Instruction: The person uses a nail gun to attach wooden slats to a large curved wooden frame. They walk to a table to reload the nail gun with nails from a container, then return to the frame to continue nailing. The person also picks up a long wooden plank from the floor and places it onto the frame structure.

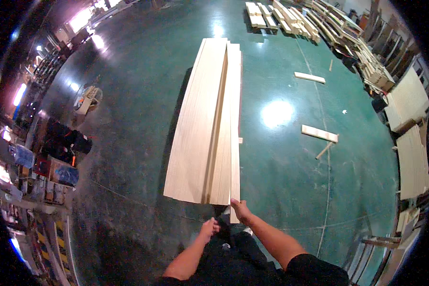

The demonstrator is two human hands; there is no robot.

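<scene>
A long stack of pale wooden boards [195, 128] stretches away from me, raised above the floor. Beside a dark lengthwise gap, narrower boards [221, 171] lie along its right side. One narrow wooden board [235, 181] at the right edge juts out past the others towards me. My right hand [241, 211] grips this board near its close end, thumb on top. Just short of the stack's near end, my left hand [210, 229] hangs with its fingers curled in and no object visible in it. What supports the stack is mostly hidden beneath it.
Two short wood pieces lie on the green floor to the right, a far strip [310, 77] and a nearer strip [319, 133] touching a thin stick [324, 150]. Lumber piles [291, 21] stand far right. Panels [412, 162] line the right side. Dark bags [66, 140] sit left.
</scene>
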